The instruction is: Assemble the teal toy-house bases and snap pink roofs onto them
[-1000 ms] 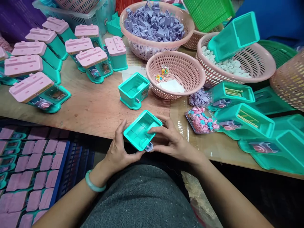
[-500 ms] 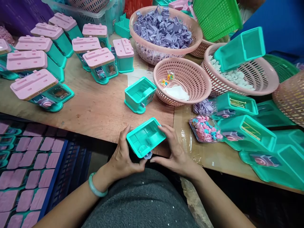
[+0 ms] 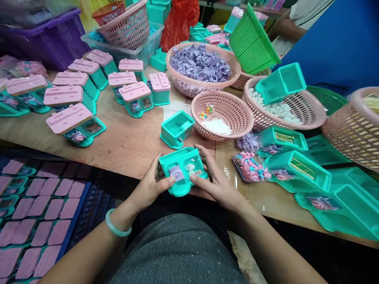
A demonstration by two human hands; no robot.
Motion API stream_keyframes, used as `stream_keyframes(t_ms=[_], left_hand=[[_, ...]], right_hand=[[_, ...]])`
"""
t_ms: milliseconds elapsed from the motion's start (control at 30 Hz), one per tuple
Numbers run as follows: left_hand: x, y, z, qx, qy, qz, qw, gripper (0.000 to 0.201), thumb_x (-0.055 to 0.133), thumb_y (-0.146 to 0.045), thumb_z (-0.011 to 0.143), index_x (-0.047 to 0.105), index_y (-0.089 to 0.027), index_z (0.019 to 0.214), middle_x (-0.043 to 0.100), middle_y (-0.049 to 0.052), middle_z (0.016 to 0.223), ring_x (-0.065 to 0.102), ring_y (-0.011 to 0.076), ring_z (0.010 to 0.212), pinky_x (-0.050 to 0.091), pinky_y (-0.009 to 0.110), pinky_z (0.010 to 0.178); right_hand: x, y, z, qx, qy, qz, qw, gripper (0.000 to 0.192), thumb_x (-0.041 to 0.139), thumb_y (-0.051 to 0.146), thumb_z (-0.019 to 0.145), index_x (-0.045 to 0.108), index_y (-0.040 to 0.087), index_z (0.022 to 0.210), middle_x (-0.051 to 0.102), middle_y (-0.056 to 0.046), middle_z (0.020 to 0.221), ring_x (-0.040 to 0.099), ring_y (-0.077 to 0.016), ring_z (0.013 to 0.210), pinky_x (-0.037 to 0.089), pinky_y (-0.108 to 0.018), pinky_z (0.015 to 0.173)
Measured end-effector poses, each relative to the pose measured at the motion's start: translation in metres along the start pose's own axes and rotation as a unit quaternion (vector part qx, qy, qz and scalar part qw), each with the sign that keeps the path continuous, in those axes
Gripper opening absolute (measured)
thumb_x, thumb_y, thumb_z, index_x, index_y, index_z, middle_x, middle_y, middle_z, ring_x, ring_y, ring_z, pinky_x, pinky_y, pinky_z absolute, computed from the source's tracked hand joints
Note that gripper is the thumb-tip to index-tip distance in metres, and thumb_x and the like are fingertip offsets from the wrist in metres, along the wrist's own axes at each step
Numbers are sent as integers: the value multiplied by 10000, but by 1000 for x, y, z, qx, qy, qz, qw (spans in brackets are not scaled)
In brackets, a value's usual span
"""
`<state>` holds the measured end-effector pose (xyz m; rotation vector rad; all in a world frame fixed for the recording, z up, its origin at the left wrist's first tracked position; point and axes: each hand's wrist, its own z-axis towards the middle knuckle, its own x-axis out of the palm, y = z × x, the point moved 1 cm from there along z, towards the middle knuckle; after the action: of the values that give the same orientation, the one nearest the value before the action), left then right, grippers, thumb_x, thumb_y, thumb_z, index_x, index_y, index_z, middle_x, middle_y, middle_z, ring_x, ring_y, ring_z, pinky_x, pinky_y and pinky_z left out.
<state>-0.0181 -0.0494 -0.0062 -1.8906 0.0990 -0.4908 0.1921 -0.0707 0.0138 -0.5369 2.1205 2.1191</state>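
Both my hands hold one teal toy housing (image 3: 182, 170) at the near edge of the wooden table (image 3: 127, 142). Its front faces me, showing a purple knob and a small window. My left hand (image 3: 151, 185) grips its left side, thumb on the front. My right hand (image 3: 217, 179) grips its right side. A second open teal housing (image 3: 177, 129) stands on the table just beyond it.
Finished pink-lidded toys (image 3: 75, 122) line the left of the table. Pink baskets hold purple parts (image 3: 201, 63), white parts (image 3: 281, 110) and small packets (image 3: 220, 114). Teal housings (image 3: 296, 169) lie at right. A blue crate of packed toys (image 3: 38, 213) sits below left. Another person's arm (image 3: 288, 25) is at the far right.
I have turned the teal housing over in my hands: its open hollow side faced up before, and now its front with the purple knob faces me. The view has also tilted up.
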Motion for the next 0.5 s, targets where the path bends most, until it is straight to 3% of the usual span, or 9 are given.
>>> stream_keyframes(t_ms=[167,367,500], left_hand=[[11,2,0,14,22,-2,1000,676,797,-413,800,497,-234,1378,653,112,1393,593,321,1317,523,383,1048],[12,-2,-6,27,-38,66,997,720,838,-447,743,525,-259,1364,663,92,1369,599,339,1294,522,388,1036],[18,-9,5,-21,1,60,998,737,819,-508,753,543,-276,1396,631,81,1431,527,346,1377,495,379,1077]], right_hand=[[12,-4,-3,87,-41,69,993,896,763,498,801,277,305,1528,506,-118,1468,577,-310,1276,503,-505,1064],[24,3,-8,91,-81,98,988,941,813,406,702,330,282,1499,574,-104,1384,603,-301,1235,517,-477,1044],[16,2,-23,80,-119,104,984,1017,852,422,680,312,288,1531,533,-114,1462,561,-313,1307,479,-503,1096]])
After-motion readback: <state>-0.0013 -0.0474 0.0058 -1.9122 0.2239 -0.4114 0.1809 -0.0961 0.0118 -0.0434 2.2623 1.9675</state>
